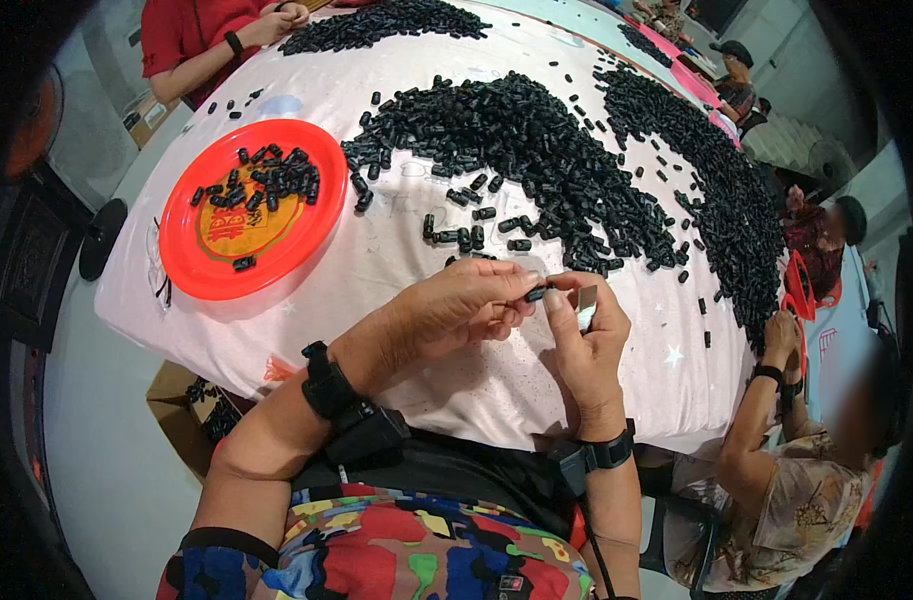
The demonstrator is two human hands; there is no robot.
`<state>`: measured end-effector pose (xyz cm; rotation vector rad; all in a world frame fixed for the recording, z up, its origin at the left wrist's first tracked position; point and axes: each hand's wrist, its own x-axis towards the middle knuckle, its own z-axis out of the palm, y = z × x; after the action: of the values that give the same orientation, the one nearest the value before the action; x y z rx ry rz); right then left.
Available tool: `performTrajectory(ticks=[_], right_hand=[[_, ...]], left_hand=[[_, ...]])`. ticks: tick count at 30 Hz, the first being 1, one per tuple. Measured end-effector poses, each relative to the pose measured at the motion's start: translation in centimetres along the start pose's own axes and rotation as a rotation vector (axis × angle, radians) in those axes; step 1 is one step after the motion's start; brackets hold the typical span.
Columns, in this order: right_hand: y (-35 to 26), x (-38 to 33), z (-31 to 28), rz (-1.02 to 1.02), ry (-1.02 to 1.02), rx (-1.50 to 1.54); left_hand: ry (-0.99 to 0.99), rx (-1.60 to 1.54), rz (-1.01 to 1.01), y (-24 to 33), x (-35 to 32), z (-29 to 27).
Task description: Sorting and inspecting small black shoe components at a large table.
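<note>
Nearest us: the multicoloured shirt (376, 542). Beyond it, above the table (466, 385), the left hand (454, 306) pinches one small black piece (535, 295); the right hand (590, 352), thumb just beside it, grips a flat shiny tool (585, 314). We judge the step as single-piece handwork, possibly trimming; next calls for a steady pinch, edge clear of skin.

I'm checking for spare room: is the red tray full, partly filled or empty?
Partly filled: the red tray holds black pieces, mostly toward its far side, while much of its bottom shows uncovered.
</note>
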<state>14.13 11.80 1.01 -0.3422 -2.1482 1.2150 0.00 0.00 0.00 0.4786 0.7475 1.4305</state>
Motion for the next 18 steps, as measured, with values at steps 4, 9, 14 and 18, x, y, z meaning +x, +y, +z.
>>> performTrajectory(ticks=[4,9,14,18], right_hand=[[0.62,0.29,0.22,-0.091,0.147,0.025],[0.36,-0.03,0.24,-0.061,0.096,-0.004],[0.31,-0.08,-0.03,-0.075,-0.001,-0.048],[0.66,-0.11,-0.02,-0.021,-0.027,-0.042]], left_hand=[[0.047,0.033,0.197,0.45,-0.07,1.23],[0.073,0.159,0.240,0.13,0.11,0.66],[0.110,0.114,0.246,0.06,-0.03,1.00],[0.097,0.137,0.245,0.13,-0.05,1.24]])
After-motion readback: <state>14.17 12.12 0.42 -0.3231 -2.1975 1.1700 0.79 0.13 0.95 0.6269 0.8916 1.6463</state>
